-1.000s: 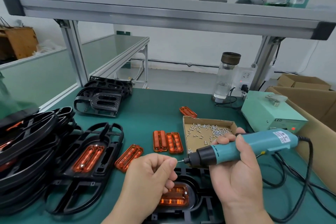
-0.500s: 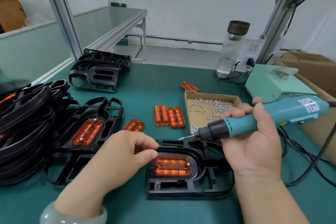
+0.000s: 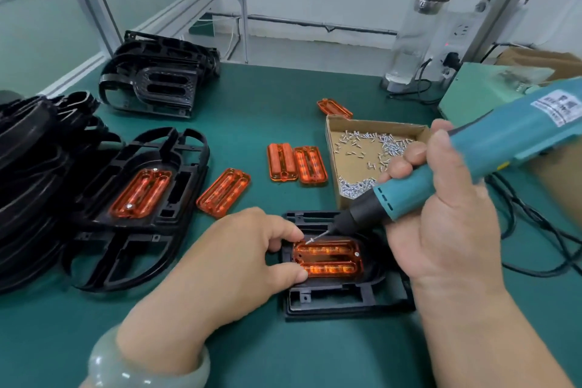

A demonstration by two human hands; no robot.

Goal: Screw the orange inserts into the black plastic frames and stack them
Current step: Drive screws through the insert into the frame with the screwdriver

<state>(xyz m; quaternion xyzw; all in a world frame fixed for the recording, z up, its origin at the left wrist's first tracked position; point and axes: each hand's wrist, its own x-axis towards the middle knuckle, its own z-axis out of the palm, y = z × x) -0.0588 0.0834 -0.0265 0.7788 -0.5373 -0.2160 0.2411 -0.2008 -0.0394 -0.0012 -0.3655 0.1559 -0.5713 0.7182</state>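
Observation:
A black plastic frame point(image 3: 343, 296) lies near the table's front with an orange insert point(image 3: 329, 258) seated in it. My left hand point(image 3: 233, 261) rests at the insert's left end, thumb and forefinger touching its edge. My right hand point(image 3: 441, 214) grips a teal electric screwdriver point(image 3: 472, 164); its bit carries a screw point(image 3: 310, 241) just above the insert's upper left corner. One screw head shows at the insert's right end. Loose orange inserts point(image 3: 296, 162) lie mid-table, another point(image 3: 224, 192) lies to their left.
A cardboard tray of screws point(image 3: 371, 154) sits behind the frame. A frame with a fitted insert point(image 3: 138, 192) tops a pile at left, beside more stacked black frames point(image 3: 28, 167) and empty frames point(image 3: 157, 79) behind. A glass bottle point(image 3: 419, 31), power box point(image 3: 466, 85) and cables point(image 3: 535, 230) stand right.
The view has tilted down and closer. My left hand slid right onto the insert's left end. My right hand lowered the screwdriver so its bit points at the insert's upper left corner.

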